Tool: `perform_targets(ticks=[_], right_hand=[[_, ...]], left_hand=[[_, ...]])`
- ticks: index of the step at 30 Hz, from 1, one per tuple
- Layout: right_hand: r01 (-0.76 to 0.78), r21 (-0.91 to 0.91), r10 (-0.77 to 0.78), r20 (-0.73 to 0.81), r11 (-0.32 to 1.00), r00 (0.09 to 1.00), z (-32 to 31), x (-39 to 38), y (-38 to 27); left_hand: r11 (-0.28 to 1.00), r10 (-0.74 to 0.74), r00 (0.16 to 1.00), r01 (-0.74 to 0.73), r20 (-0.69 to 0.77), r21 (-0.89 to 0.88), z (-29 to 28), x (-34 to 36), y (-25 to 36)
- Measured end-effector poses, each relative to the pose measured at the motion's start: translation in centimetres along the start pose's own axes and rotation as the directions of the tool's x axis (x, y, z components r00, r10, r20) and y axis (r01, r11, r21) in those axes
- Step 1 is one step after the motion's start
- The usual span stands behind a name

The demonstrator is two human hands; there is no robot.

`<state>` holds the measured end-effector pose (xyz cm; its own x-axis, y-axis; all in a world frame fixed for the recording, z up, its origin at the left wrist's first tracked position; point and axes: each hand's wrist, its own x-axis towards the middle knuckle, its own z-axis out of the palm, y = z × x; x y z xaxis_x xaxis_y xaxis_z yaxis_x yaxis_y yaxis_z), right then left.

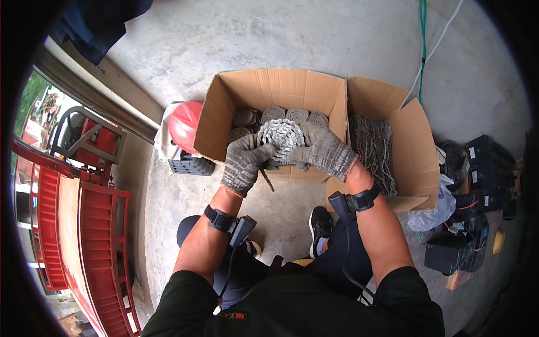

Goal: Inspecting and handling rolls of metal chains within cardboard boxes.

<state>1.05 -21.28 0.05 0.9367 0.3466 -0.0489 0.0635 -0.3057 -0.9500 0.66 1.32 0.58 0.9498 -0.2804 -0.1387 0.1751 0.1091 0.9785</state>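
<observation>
- 1 coil of chain (pixel 281 136), silver-grey, wound in a spiral; held between the fingers of 2 gloved hands, over the near part of the left-hand box.
- orientation: flat spiral face turned up toward the head; outline nearly round, so no clear long axis across the face.
- left hand (pixel 247 160), grey knit glove; fingers closed on the coil's left and near edge.
- right hand (pixel 327 150), matching glove; fingers gripping the coil's right edge, thumb at its near side.
- 1 dark strand (pixel 266 180), narrow; hangs just below the left fingers, long axis slanting nearer and rightward; whether joined to the coil, cannot tell.
- 1 open cardboard box (pixel 281 84), beneath and beyond the fingers.
- rolled chains (pixel 245 117), at least 5, dull grey; inside that box, beyond and left of the fingers.
- 1 second carton (pixel 416 147), right of the right fingers; holds long chain lengths (pixel 370 149), running mostly away from the wearer.
- 1 red helmet (pixel 184 126), left of the left fingers.
</observation>
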Motion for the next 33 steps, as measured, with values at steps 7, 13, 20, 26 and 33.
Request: perform_targets(ticks=[7, 13, 20, 26, 33], right_hand=[[0.004, -0.225, -0.028, -0.103, 0.974, 0.994, 0.7, 0.4, 1.0], [-0.048, -0.265, 0.019, -0.110, 0.963, 0.994, 1.1, 0.5, 0.1], [-0.096, 0.012, 0.096, -0.049, 0.995, 0.994, 1.4, 0.4, -0.2], [0.124, -0.067, -0.123, 0.026, 0.990, 0.992, -0.8, 0.0, 0.4], [0.049, -0.076, -0.040, 0.113, 0.996, 0.993, -0.4, -0.6, -0.8]], left_hand=[[1.000, -0.015, 0.999, 0.015, -0.045, 0.017, 0.1, 0.1, -0.5], [1.000, 0.000, 0.995, 0.002, -0.099, 0.029, 0.6, 0.0, -0.6], [1.000, 0.002, 0.995, -0.002, -0.095, -0.001, 0.3, 0.3, -1.2], [0.984, 0.009, 1.000, -0.014, 0.030, 0.175, 0.3, -0.1, 0.5], [0.824, -0.073, 0.975, -0.059, 0.209, 0.563, 0.6, -0.2, -0.1]])
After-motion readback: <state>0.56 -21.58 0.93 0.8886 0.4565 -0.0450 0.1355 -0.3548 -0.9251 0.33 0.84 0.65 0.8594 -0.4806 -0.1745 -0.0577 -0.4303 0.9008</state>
